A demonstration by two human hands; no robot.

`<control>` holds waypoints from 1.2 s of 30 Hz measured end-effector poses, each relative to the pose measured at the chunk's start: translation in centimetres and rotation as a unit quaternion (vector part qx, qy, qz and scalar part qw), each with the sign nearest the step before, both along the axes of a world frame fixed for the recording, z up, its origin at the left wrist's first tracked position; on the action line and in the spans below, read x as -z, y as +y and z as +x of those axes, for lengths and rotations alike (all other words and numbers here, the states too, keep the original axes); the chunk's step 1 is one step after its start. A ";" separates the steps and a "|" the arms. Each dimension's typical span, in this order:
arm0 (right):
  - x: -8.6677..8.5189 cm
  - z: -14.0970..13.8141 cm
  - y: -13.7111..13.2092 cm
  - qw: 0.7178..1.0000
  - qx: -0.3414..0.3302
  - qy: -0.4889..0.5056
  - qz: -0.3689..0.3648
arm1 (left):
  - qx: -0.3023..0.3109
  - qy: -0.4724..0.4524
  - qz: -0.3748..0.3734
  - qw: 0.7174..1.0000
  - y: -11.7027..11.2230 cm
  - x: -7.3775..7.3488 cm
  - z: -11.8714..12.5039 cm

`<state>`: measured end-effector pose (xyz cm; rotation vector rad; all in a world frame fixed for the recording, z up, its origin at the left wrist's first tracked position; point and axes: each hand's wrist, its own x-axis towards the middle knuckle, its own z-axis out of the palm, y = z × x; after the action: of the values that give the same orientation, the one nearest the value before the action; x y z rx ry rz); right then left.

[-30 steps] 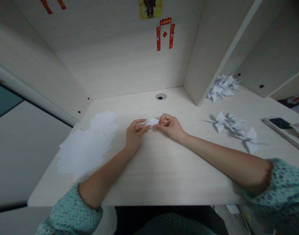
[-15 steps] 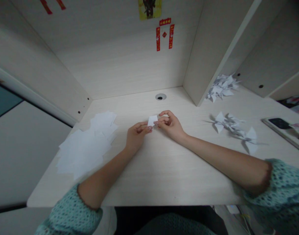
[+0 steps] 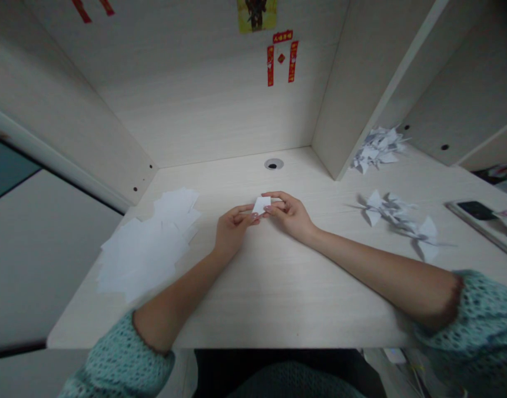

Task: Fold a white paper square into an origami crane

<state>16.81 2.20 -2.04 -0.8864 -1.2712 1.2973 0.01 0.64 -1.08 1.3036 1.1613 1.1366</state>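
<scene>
A small folded piece of white paper (image 3: 262,204) is held between my two hands, over the middle of the desk. My left hand (image 3: 233,225) pinches its lower left edge between thumb and fingers. On the other side, my right hand (image 3: 292,214) grips the right edge, its thumb on the front and its index finger along the top. Flat white paper sheets (image 3: 143,254) lie in a loose, overlapping pile to the left. Several folded paper cranes (image 3: 396,213) sit on the desk to the right of my right hand.
A heap of folded white paper pieces (image 3: 380,146) lies behind the upright divider (image 3: 340,110). At the far right is a phone (image 3: 481,221). A round cable hole (image 3: 273,164) is set near the back panel, which bears red stickers (image 3: 281,58).
My right index finger has moved from raised above the paper to resting along its top edge. The paper is tilted slightly differently, and both hands still hold it.
</scene>
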 end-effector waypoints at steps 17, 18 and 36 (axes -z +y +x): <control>0.0 -0.1 0.0 0.999 0.009 -0.027 -0.037 | -0.001 0.112 0.060 0.992 -0.8 -0.5 0.1; -0.2 -0.1 0.0 0.999 0.010 -0.025 -0.035 | 0.000 0.111 0.062 0.992 -0.8 -0.5 0.1; -0.1 0.2 -0.1 0.982 0.042 -0.136 0.123 | -0.013 0.313 0.132 0.940 -1.2 -0.5 0.1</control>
<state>17.05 2.09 -1.96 -0.9498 -1.5527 0.9501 0.11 -0.56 -0.60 1.9534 1.5145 0.9377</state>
